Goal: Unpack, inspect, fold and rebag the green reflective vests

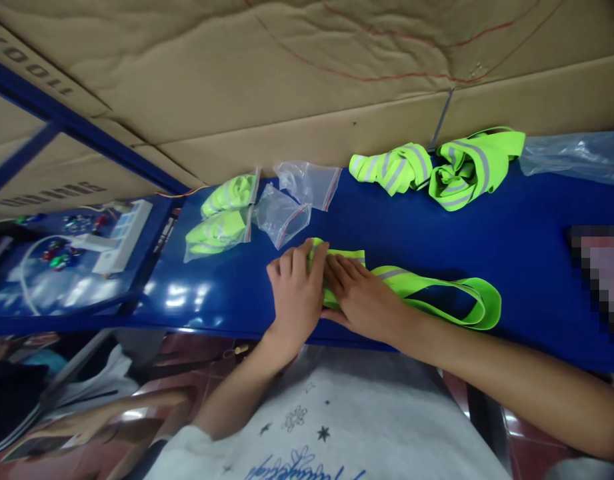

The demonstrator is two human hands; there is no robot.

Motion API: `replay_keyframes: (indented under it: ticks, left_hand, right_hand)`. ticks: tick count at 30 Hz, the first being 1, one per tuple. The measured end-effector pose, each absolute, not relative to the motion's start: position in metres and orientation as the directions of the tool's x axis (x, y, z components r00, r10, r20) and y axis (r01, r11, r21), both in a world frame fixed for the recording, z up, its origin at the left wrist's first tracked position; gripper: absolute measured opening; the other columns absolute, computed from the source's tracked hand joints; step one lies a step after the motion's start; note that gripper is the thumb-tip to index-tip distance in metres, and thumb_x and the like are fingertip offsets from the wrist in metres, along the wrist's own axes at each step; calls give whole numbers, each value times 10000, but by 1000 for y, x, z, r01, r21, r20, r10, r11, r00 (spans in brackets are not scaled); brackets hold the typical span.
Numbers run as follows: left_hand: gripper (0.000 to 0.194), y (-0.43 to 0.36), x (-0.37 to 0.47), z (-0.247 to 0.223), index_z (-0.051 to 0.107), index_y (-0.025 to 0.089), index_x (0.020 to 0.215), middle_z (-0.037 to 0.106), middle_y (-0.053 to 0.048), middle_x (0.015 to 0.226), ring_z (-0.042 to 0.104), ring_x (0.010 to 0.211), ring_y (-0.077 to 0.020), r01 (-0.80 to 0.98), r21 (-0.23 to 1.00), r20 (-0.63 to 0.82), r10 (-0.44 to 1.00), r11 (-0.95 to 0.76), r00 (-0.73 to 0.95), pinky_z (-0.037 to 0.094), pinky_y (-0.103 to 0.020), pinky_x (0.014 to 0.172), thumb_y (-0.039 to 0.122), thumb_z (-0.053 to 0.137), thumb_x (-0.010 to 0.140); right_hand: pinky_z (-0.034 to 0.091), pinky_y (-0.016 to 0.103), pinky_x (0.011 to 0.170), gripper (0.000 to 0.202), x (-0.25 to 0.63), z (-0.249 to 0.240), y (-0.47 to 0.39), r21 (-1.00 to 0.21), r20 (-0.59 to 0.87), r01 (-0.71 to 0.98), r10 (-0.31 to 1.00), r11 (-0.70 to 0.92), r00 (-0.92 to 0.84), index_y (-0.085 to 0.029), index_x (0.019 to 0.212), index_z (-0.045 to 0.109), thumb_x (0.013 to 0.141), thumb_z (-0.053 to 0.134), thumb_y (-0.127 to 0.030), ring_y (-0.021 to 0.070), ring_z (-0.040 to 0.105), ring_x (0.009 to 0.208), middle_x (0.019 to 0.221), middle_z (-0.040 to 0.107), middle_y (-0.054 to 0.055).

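A neon-yellow reflective strap (401, 280) with a silver stripe lies partly folded on the blue table. My left hand (294, 287) curls its fingers over the left end of the folded part. Close beside it, my right hand (354, 287) grips the same folded part, its fingers on top and thumb at the near edge; the palm hides some of the fold. A loose loop of the strap spreads to the right, beside my right forearm. Just beyond my hands lie two clear zip bags (281, 213) (311, 183) with red seal lines.
Two bagged rolled straps (229, 197) (217, 232) lie left of the clear bags. Bundled straps (391, 167) (474, 170) and plastic film (577, 157) sit along the cardboard boxes (267, 80) behind. A blue metal frame (87, 127) stands left. Another person's hand (71, 427) holds a phone at lower left.
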State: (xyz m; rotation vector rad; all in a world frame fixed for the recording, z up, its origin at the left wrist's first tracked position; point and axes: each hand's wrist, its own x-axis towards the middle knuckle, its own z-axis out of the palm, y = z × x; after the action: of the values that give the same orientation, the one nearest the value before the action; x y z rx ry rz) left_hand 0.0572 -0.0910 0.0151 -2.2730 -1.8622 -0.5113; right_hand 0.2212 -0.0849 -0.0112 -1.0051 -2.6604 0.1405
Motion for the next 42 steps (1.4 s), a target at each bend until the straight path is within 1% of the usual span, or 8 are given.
replay_keyframes:
  ticks: [7,12,20,23,26,31,37,42]
  left_hand:
    - [466,-109,56,38,426,259,1535,588,-130,1461,552,1348,-250,825,397,193,916,-401,352,445,-421,1064,217,393,1072]
    - [392,-90,49,19,607,230,1284,602,-114,1343,578,1293,-256,766,570,341,934,-297,109,505,-403,1052,282,692,905]
    - [587,-86,37,5,520,231,1406,639,-105,1345,644,1199,-261,656,750,54,997,-79,58,513,-431,1045,416,711,883]
    - [535,-87,38,1,548,219,1356,630,-108,1327,623,1223,-261,696,693,194,979,-185,67,496,-432,1071,341,726,867]
    - [525,-82,37,-3,568,181,1339,598,-158,1344,556,1298,-325,845,473,373,926,-249,64,446,-506,1113,302,729,854]
    - [547,-76,35,3,582,164,1359,586,-196,1364,559,1240,-401,971,185,376,924,-152,73,465,-528,994,334,726,860]
    - [479,-75,29,10,600,189,1319,599,-173,1359,557,1232,-381,952,169,339,922,-256,188,468,-514,976,299,719,868]
    - [446,-80,19,3,560,222,1300,628,-126,1319,569,1267,-321,822,278,411,835,-497,366,452,-493,1072,271,715,885]
  right_hand:
    - [415,512,1229,617,222,-15,-84,-272,208,636,689,722,-694,95,1460,520,1076,459,-384,387,474,1468,1525,470,347]
    - [456,527,1191,595,219,-18,-87,-261,226,653,703,711,-675,73,1380,604,1065,486,-418,393,533,1416,1477,526,344]
    - [468,423,1176,481,239,3,-71,-381,212,514,614,768,-761,-41,1316,675,1054,544,-422,299,583,1361,1395,644,204]
    - [510,396,1093,465,247,10,-62,-379,172,534,624,756,-762,-74,1279,698,1084,472,-431,258,658,1216,1310,695,159]
    - [488,488,1070,609,243,4,-60,-209,183,705,735,678,-653,2,1462,551,1062,509,-456,352,591,1295,1453,595,239]
    - [435,506,1074,662,238,-2,-66,-62,161,728,727,682,-667,-5,1485,540,1047,511,-502,391,547,1339,1481,561,276]
    - [437,488,1029,768,247,5,-61,-72,184,711,710,700,-680,-87,1605,389,1047,426,-614,362,571,1275,1528,539,219]
    - [424,491,1025,885,247,-2,-47,-102,215,716,718,691,-662,-105,1663,249,1025,327,-714,353,552,1253,1707,276,160]
